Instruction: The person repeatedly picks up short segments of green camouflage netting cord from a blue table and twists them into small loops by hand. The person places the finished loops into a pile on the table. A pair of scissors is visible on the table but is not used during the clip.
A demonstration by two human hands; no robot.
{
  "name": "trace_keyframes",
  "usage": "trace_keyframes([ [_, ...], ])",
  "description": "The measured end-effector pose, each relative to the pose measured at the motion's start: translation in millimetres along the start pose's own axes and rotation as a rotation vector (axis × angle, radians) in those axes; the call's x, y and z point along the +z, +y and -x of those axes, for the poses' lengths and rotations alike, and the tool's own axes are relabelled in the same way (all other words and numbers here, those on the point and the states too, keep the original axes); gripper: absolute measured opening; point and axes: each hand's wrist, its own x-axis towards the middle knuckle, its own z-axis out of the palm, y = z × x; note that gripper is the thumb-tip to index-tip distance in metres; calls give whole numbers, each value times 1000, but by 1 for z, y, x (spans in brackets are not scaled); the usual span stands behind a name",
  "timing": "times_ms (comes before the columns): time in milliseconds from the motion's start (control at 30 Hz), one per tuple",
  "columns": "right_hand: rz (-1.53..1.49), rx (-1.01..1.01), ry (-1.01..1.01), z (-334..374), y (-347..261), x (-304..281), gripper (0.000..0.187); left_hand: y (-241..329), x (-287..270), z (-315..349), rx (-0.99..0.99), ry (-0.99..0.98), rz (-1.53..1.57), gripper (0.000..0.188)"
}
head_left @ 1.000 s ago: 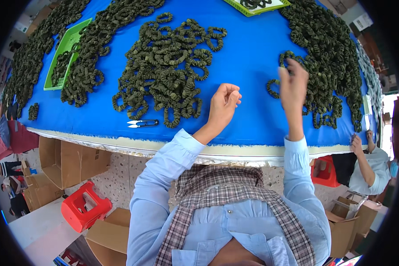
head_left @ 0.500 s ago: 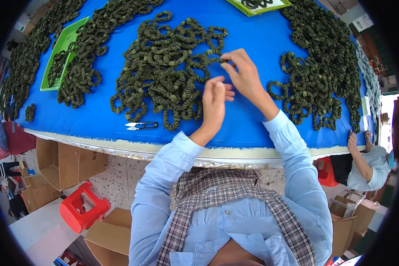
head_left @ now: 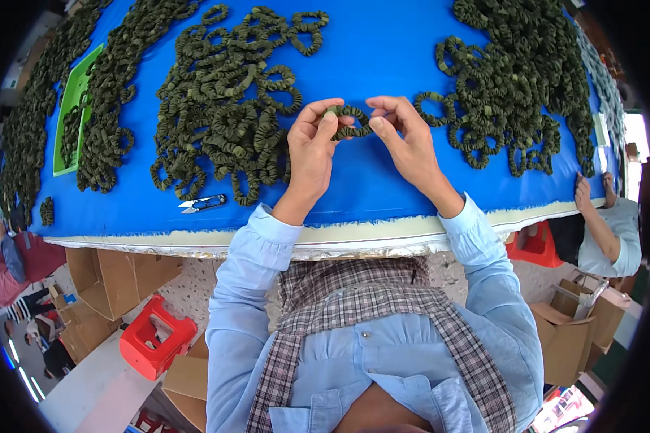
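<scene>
Dark green on the ring (head_left: 354,112) at centre frame, and the same dark green floods the heaps of rings (head_left: 231,108) at upper left and upper right! Vivid blue on the cloth (head_left: 368,50), cream on the strip (head_left: 368,234) below, lime on the tray (head_left: 71,94) at far left, bright red on the lower-left stool (head_left: 139,352), and here's the shirt (head_left: 390,353) in pale blue, crossed by a grey-and-pinkish plaid apron (head_left: 368,307)

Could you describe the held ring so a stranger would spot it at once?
Start at the blue table, in the gap between two dark heaps. There, the left hand pinches a dark green, ruffled ring. Unlike the heaped rings, this one is held alone.
</scene>
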Motion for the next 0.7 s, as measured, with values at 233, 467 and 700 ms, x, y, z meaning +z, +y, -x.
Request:
trace_keyframes([
  [233, -472, 346, -211, -2, 8, -10, 28, -3, -3, -2, -43, -53, 41, 22],
  [467, -724, 426, -265, -2, 4, -13, 30, -6, -3, -5, -87, -36, 141, 22],
  [700, -790, 409, -234, -3, 0, -9, 36, -7, -8, -8, -178, 18, 205, 18],
])
